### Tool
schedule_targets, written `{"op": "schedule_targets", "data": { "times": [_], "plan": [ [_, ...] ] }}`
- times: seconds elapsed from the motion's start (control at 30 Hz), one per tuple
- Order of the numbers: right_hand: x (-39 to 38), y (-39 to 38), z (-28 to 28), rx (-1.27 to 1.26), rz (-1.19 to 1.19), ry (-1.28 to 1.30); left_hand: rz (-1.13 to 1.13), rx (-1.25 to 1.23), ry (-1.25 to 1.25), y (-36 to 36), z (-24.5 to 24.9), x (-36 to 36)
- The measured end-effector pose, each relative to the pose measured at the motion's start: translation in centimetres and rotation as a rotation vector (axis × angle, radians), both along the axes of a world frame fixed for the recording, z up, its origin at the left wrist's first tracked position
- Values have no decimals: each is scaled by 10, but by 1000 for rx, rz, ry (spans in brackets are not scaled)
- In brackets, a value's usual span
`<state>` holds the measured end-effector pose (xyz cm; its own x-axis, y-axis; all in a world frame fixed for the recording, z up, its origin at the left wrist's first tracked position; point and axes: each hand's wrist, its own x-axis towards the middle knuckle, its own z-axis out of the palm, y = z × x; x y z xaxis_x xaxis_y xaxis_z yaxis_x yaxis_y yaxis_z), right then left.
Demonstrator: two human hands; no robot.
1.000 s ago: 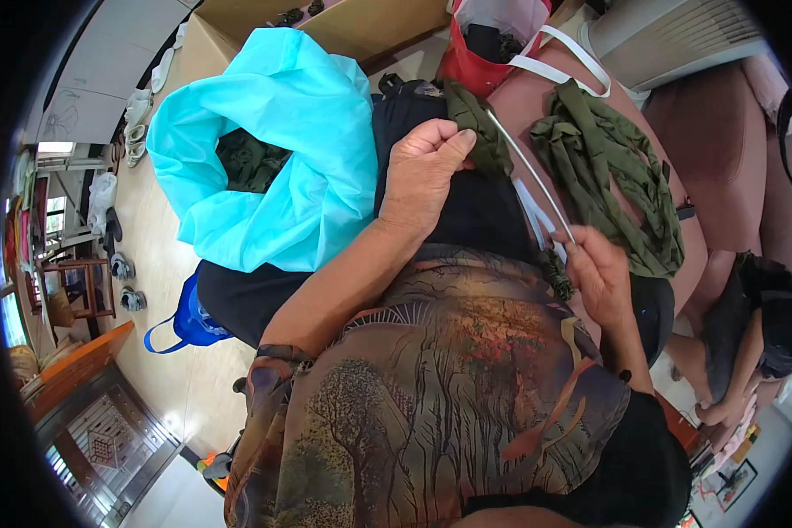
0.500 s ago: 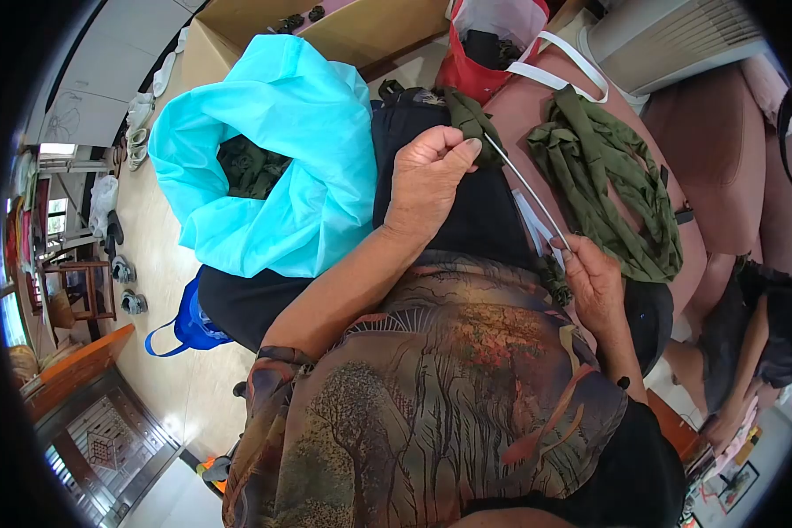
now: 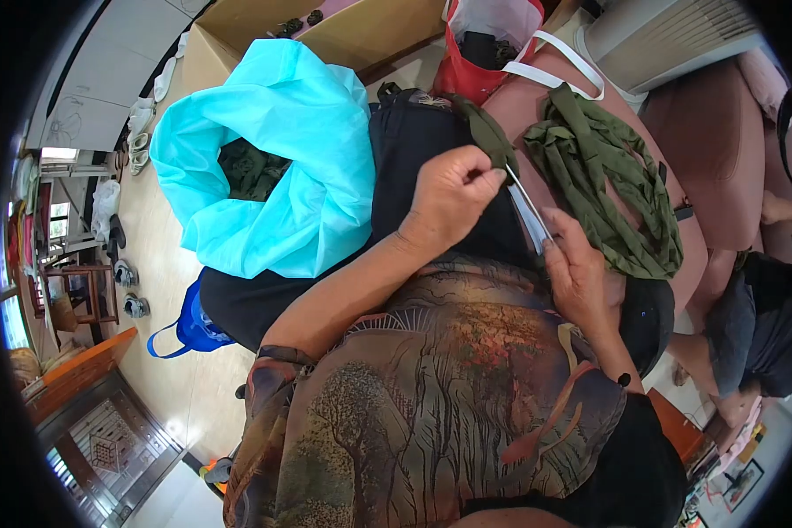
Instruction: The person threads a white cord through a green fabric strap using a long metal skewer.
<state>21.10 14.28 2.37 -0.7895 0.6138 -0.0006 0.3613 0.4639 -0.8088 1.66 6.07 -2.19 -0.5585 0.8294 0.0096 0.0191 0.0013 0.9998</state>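
Note:
My left hand (image 3: 453,198) is closed at the end of a dark green cloth strip (image 3: 486,132), which runs up from my fingers over the black trousers. A thin metal rod (image 3: 521,192) spans from that cloth to my right hand (image 3: 576,268), whose thumb and fingers pinch its lower end. Beneath the rod lies a white strip (image 3: 528,222). More green cloth strips (image 3: 607,176) lie in a loose heap on the pink seat to the right. At left, an open turquoise bag (image 3: 326,207) has dark green cloth inside.
A red bag (image 3: 456,75) with white handles stands at the top, beside a cardboard box (image 3: 361,40). A blue bag (image 3: 194,321) is on the floor at left. Another person (image 3: 766,308) sits at the right edge. A beige appliance (image 3: 669,44) stands at top right.
My left hand has moved right and down, and my right hand slightly up and left, so less of the rod shows between them. The other person at the right has shifted.

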Motion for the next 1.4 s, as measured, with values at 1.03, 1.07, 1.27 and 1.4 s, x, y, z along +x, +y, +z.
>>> {"op": "schedule_targets", "data": {
  "times": [1.03,1.07,1.27,1.4],
  "plan": [
    [-74,13,92,-340,322,619,107,735,18,13,176,-97],
    [-73,9,94,-360,341,619,128,706,149,-1,185,-96],
    [-56,-16,77,-614,302,509,400,566,95,-32,177,-45],
    [-57,-17,36,-568,231,206,271,334,-553,-35,65,-58]
  ]
}}
